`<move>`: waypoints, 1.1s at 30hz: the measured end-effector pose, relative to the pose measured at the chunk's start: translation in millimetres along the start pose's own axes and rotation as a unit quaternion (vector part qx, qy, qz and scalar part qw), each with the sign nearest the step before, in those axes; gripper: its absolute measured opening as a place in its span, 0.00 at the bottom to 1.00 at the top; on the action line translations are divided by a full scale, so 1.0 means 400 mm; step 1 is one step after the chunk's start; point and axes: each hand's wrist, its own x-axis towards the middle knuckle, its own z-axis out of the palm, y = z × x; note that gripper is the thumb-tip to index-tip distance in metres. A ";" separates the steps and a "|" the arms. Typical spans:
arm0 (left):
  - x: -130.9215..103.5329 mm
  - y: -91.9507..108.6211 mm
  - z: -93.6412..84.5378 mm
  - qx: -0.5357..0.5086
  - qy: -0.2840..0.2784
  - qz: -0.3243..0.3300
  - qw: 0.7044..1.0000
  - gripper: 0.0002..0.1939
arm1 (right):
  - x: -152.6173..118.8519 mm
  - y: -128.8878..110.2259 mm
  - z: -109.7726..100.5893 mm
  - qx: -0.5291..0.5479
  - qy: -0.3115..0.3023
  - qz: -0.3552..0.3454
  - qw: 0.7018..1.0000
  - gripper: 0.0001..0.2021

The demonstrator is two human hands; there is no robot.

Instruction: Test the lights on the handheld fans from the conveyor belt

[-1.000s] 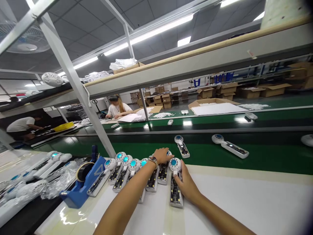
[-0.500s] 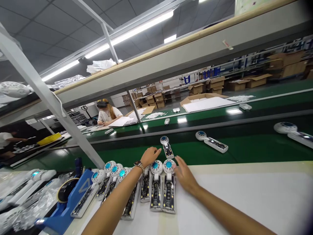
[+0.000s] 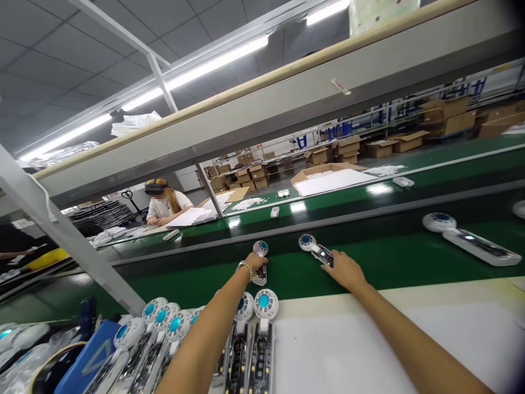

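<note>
My left hand (image 3: 256,262) reaches over the green conveyor belt, closed round a white handheld device (image 3: 260,248) with a round, blue-centred head. At the right, my right hand (image 3: 346,269) grips the handle end of a second handheld device (image 3: 307,242), whose handle exposes a circuit board. Below my left hand, several similar devices stand in a row on the white worktop; the nearest handheld device (image 3: 262,339) shows its open handle and blue centre. My left forearm hides part of this row.
Another device (image 3: 471,238) lies on the belt (image 3: 394,268) at the right. A blue tape dispenser (image 3: 90,355) stands at the lower left beside bagged parts. A slanted metal post (image 3: 82,241) and an overhead shelf (image 3: 246,126) frame the station. Across the belt sits a person (image 3: 168,202).
Both hands have moved from the row of devices out onto the belt. Each has taken hold of a device there. The view has shifted to the right.
</note>
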 end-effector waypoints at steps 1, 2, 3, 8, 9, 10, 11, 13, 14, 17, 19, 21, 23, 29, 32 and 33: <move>-0.010 0.009 0.002 -0.021 0.000 -0.001 1.000 0.15 | -0.011 -0.012 0.010 0.011 0.000 0.004 1.000 0.18; -0.024 0.021 0.001 -0.042 -0.003 -0.003 0.999 0.14 | -0.020 -0.022 0.016 0.028 0.000 0.011 1.000 0.16; -0.044 0.035 -0.003 -0.066 -0.007 -0.002 0.998 0.14 | -0.028 -0.032 0.017 0.049 0.000 0.020 0.999 0.16; -0.218 0.100 -0.008 -0.237 -0.051 0.034 0.969 0.14 | -0.075 -0.058 -0.013 0.221 -0.005 0.043 0.974 0.25; -0.264 0.103 0.003 -0.270 -0.061 0.035 0.960 0.14 | -0.093 -0.061 -0.019 0.261 -0.018 0.045 0.964 0.26; -0.312 0.100 0.020 -0.299 -0.072 0.030 0.951 0.13 | -0.115 -0.061 -0.024 0.298 -0.034 0.046 0.953 0.26; -0.360 0.092 0.043 -0.323 -0.086 0.019 0.942 0.13 | -0.141 -0.061 -0.031 0.326 -0.049 0.047 0.943 0.25; -0.450 0.061 0.097 -0.360 -0.127 -0.013 0.924 0.13 | -0.202 -0.054 -0.050 0.387 -0.098 0.061 0.915 0.22; -0.489 0.041 0.126 -0.375 -0.150 -0.030 0.914 0.14 | -0.234 -0.049 -0.065 0.422 -0.134 0.080 0.893 0.19; -0.577 -0.016 0.195 -0.411 -0.222 -0.063 0.882 0.15 | -0.324 -0.033 -0.123 0.514 -0.229 0.149 0.813 0.13; -0.605 -0.042 0.218 -0.431 -0.245 -0.056 0.866 0.15 | -0.371 -0.028 -0.164 0.530 -0.231 0.153 0.801 0.14; -0.614 -0.056 0.224 -0.446 -0.245 -0.032 0.860 0.16 | -0.404 -0.027 -0.194 0.517 -0.211 0.140 0.818 0.17; -0.614 -0.063 0.220 -0.455 -0.260 -0.015 0.852 0.18 | -0.426 -0.028 -0.209 0.499 -0.199 0.158 0.828 0.17; -0.615 -0.076 0.227 -0.463 -0.266 0.004 0.846 0.23 | -0.460 -0.042 -0.204 0.508 -0.209 0.231 0.803 0.20; -0.611 -0.087 0.242 -0.448 -0.237 0.020 0.862 0.22 | -0.471 -0.057 -0.203 0.484 -0.217 0.249 0.811 0.23; -0.608 -0.092 0.246 -0.441 -0.231 0.022 0.867 0.21 | -0.472 -0.061 -0.204 0.470 -0.220 0.255 0.816 0.24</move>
